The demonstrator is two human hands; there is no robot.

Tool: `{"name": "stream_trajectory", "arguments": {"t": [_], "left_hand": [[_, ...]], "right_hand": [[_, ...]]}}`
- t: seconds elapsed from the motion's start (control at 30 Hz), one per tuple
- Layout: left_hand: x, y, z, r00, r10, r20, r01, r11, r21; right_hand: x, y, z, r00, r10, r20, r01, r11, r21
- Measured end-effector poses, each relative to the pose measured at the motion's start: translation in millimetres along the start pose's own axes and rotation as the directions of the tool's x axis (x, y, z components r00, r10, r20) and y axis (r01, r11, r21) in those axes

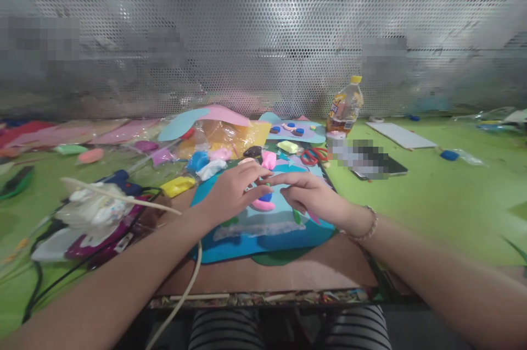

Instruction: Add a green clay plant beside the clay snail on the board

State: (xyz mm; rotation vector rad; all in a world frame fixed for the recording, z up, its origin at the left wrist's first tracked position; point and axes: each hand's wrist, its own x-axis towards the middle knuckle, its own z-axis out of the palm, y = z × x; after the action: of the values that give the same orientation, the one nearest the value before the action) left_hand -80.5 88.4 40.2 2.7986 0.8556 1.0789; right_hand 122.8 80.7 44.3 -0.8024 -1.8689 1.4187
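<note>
A green table (444, 201) spreads to both sides of a blue paper picture (263, 245) in front of the person. Over the picture, the left hand (234, 188) is narrow, thumb near fingers; the right hand (315, 194) points its index finger at the left fingertips, others curled. Whether either grips anything cannot be told. Pink clay (263, 206) lies just below the left thumb.

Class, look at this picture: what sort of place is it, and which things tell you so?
Probably a craft workspace, judging by the cluttered green table, the yellow packet that may hold modelling clay, and the blue sheet decorated with coloured shapes.
</note>
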Motion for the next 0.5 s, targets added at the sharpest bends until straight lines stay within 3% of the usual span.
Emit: {"name": "stream_trajectory", "arguments": {"t": [0.27, 0.43, 0.5], "left_hand": [[-0.4, 3.6, 4.1, 0.998, 0.008, 0.055, -0.006, 0.999, -0.045], [0.5, 0.9, -0.1, 1.000, -0.005, -0.024, 0.005, 1.000, -0.001], [0.6, 1.0, -0.2, 1.000, -0.007, -0.025, 0.007, 1.000, 0.007]], "right_hand": [[0.6, 4.4, 7.3, 0.977, -0.122, 0.174, 0.147, 0.979, -0.141], [-0.9, 1.9, -0.6, 0.991, -0.131, 0.038, 0.136, 0.975, -0.175], [-0.8, 2.4, -1.0, 0.989, -0.140, 0.039, 0.145, 0.972, -0.188]]}}
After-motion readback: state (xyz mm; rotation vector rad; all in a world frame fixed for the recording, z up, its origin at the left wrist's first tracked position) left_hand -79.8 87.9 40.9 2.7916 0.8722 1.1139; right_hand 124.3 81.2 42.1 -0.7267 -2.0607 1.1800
